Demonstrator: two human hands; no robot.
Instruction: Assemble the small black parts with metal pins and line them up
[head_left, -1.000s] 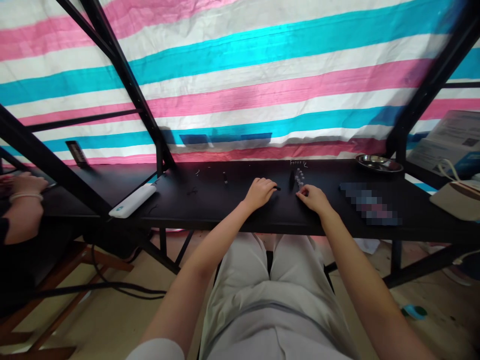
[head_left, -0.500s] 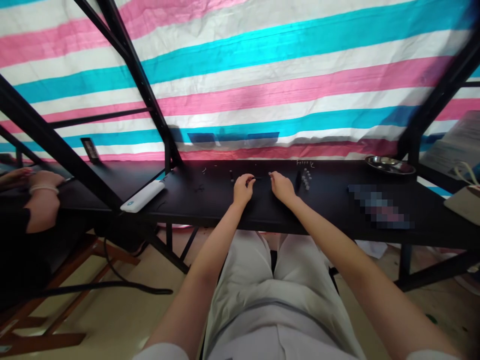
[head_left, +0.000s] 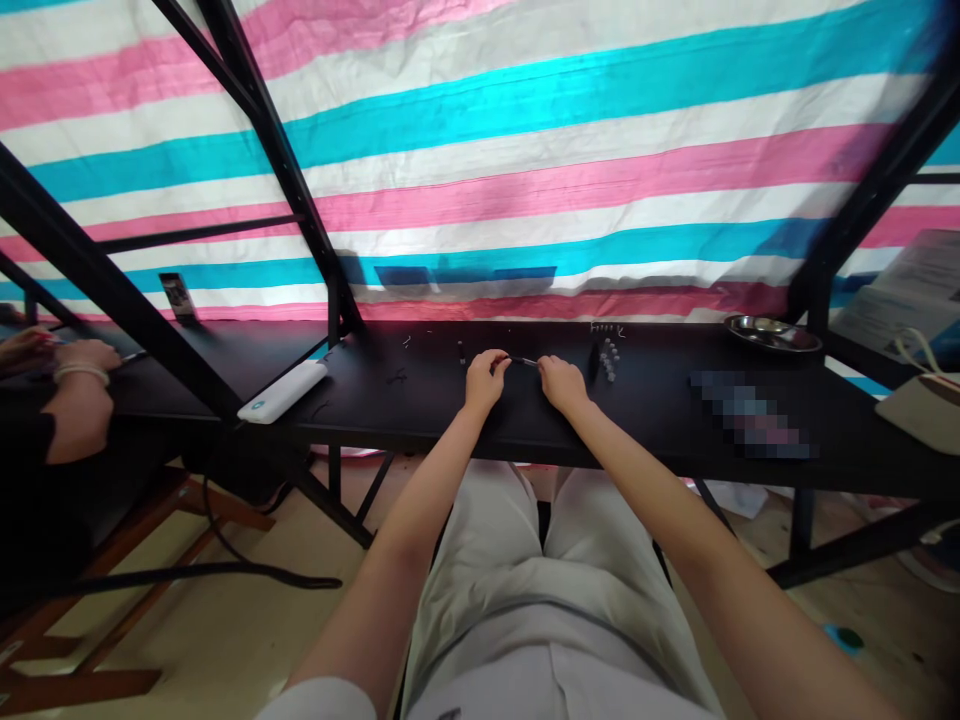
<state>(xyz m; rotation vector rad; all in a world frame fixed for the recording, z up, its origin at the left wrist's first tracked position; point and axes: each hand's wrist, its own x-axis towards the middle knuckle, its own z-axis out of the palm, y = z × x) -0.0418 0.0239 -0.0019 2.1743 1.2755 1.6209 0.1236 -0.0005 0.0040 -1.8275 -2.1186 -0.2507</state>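
A thin, dark, pen-like rod [head_left: 523, 361] with a paler right end spans the gap between my two hands, low over the black table. My left hand [head_left: 486, 380] pinches its dark left end between thumb and fingers. At the paler end, the fingers of my right hand [head_left: 562, 382] are closed; how much they cover there is hidden. Just right of that hand stands a small dark upright piece [head_left: 595, 361] beside a cluster of small clear-grey pieces [head_left: 610, 362]. Left of my left hand lies a small dark piece with pale ends [head_left: 461, 352].
On the black table [head_left: 420, 420] are a white oblong device [head_left: 283, 391], small dark scraps [head_left: 397, 376], a row of tiny pale pieces [head_left: 606, 328], a metal dish [head_left: 772, 334] and a blurred-out item [head_left: 754, 415]. Black frame posts [head_left: 300, 195] rise behind. Another person's hand [head_left: 86, 355] is far left.
My right hand has moved slightly left and now meets the rod's right end; before, a gap separated its small pale piece from the dark rod. My left hand stays nearly still.
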